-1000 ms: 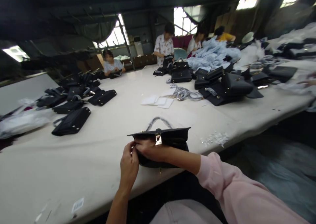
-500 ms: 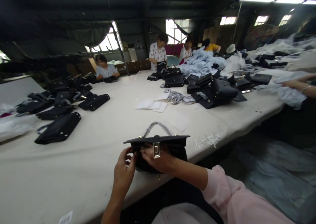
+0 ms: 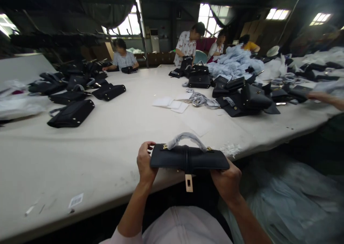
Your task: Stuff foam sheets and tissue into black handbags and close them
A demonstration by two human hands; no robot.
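I hold a black handbag by its two ends at the near edge of the long white table. Its handle is wrapped in pale film and a gold clasp tab hangs from the middle strap toward me. My left hand is closed around the bag's left end. My right hand grips the bag's right end from below.
Several black handbags lie at the table's left, and more are piled at the right beside pale blue wrapping. White paper sheets sit mid-table. Several people work at the far end; another person's arm reaches in from the right.
The bag has been turned and pulled to the table's edge, so its top with the handle faces up. My hands moved from its left front corner to its two ends.
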